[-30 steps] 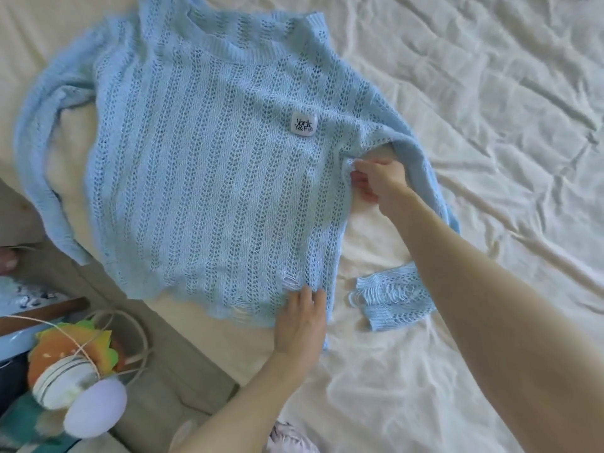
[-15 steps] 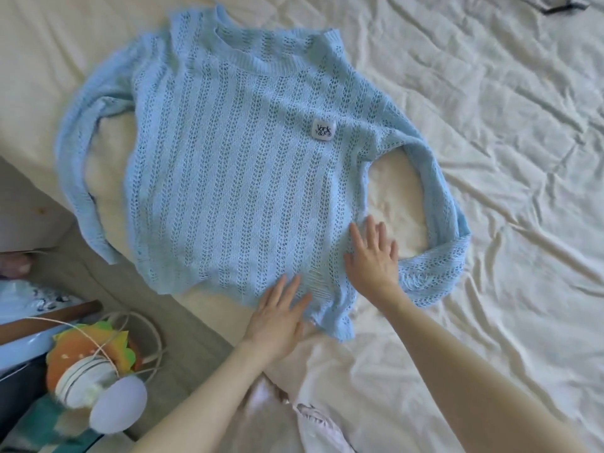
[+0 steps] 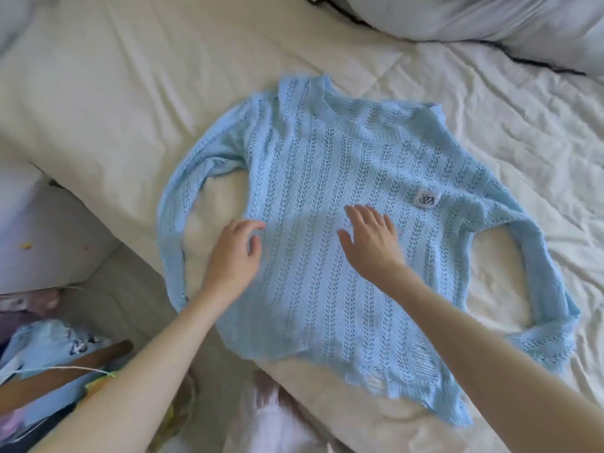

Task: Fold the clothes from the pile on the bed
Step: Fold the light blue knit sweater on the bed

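A light blue open-knit sweater [image 3: 330, 178] lies spread front-up on the cream bed sheet [image 3: 98, 103], neck toward the far side, a small white label on its chest. Both sleeves curve down along its sides. My left hand [image 3: 233, 256] rests at the sweater's left side edge with its fingers loosely bent. Over the middle of the body, my right hand [image 3: 372, 240] lies flat with straight fingers, pressing the knit. Neither hand grips the fabric.
Pale pillows or bedding [image 3: 490, 18] lie at the far right corner. Off the bed's left edge sit a light blue cloth and mixed items [image 3: 49, 354] on the floor. White and pinkish fabric [image 3: 271, 420] shows at the bottom centre.
Both hands have slid from the sweater's lower hem up to the middle of its body. The view has shifted, so the whole sweater now shows lower and farther right.
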`<state>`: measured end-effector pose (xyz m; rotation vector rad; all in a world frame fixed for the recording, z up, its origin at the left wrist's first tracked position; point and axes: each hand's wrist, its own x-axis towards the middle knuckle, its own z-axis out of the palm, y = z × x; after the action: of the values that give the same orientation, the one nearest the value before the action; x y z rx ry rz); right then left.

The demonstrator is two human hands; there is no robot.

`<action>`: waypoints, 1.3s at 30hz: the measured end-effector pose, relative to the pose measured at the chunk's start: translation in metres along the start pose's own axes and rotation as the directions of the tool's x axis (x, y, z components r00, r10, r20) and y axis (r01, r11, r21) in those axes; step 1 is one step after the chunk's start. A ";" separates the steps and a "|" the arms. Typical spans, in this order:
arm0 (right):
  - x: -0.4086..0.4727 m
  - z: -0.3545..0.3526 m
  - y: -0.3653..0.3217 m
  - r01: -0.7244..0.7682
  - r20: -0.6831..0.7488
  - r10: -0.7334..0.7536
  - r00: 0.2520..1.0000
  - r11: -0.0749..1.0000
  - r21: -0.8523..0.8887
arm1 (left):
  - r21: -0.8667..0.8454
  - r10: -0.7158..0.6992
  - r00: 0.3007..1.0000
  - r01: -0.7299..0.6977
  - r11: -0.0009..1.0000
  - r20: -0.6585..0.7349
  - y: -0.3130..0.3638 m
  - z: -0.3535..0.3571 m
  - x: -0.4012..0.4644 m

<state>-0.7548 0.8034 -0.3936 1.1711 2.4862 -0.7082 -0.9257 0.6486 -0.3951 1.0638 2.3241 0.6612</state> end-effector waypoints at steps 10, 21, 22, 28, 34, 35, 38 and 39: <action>0.172 -0.021 -0.123 0.126 -0.185 -0.109 0.977 0.988 0.087 | -0.124 -0.300 0.951 0.308 0.943 0.078 -0.097 -0.068 0.188; 0.204 0.012 -0.158 0.146 0.083 -0.140 0.987 0.986 -0.076 | -0.246 -0.267 0.951 0.224 0.943 -0.156 -0.140 -0.135 0.247; 0.208 0.012 -0.157 0.145 0.080 -0.138 0.987 0.986 -0.083 | -0.214 -0.279 0.955 0.253 0.943 -0.104 -0.145 -0.132 0.246; 0.250 -0.016 -0.131 0.043 -0.292 -0.070 0.954 0.994 -0.100 | -0.047 -0.327 0.937 0.324 0.945 -0.121 -0.153 -0.125 0.236; 0.270 -0.033 -0.092 -0.038 -0.172 0.037 0.984 0.999 0.002 | 0.336 0.059 0.994 -0.024 0.942 -0.095 -0.098 -0.085 0.251; 0.268 -0.033 -0.088 -0.008 -0.215 0.014 0.976 1.000 0.029 | 0.386 0.139 0.990 -0.115 0.915 -0.036 -0.087 -0.074 0.254; 0.257 -0.040 -0.063 0.020 -0.378 0.013 0.926 0.996 0.082 | 0.441 0.304 0.948 -0.312 0.841 0.092 -0.054 -0.045 0.262; 0.252 -0.043 -0.049 0.007 -0.417 0.028 0.908 0.997 0.083 | 0.434 0.333 0.935 -0.353 0.829 0.125 -0.043 -0.035 0.264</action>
<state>-0.9518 0.9593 -0.4596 1.5024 2.8136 -0.6127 -1.1213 0.8234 -0.4559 1.7183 2.3225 0.2069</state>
